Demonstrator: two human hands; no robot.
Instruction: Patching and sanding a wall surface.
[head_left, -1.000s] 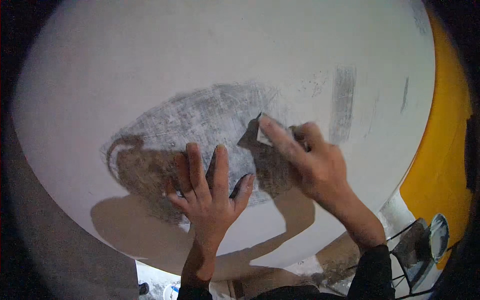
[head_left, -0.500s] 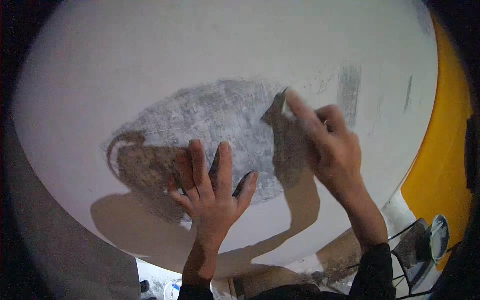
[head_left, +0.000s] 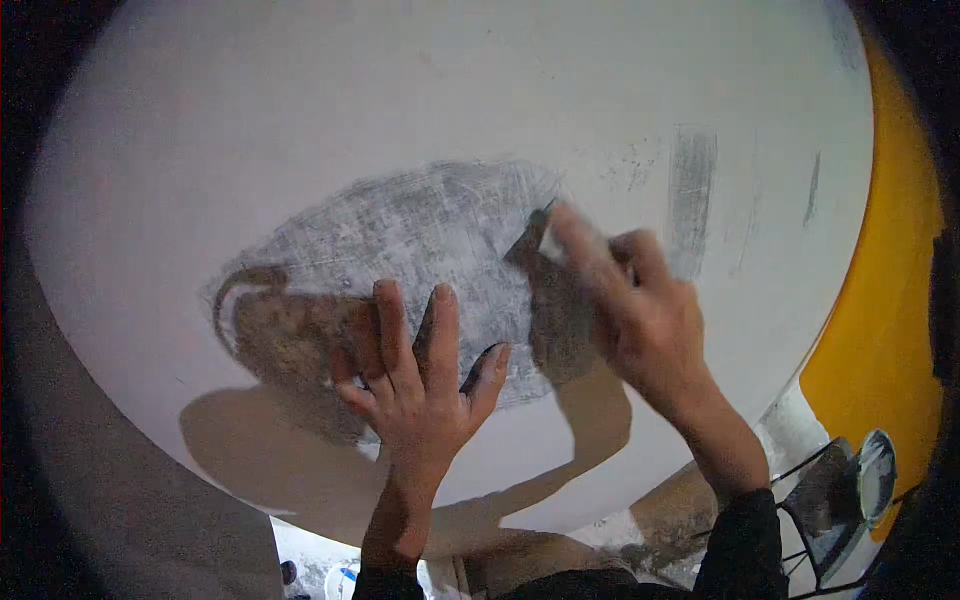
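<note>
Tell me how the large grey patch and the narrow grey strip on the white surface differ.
Size: the grey patch is far larger than the grey strip.
Shape: the patch is broad with a curved upper edge; the strip is a narrow, upright band.
Cover: the left hand and shadows cover part of the patch; most of the strip shows unshadowed, above the right hand.
Shared: both are grey, on the white surface.
</note>
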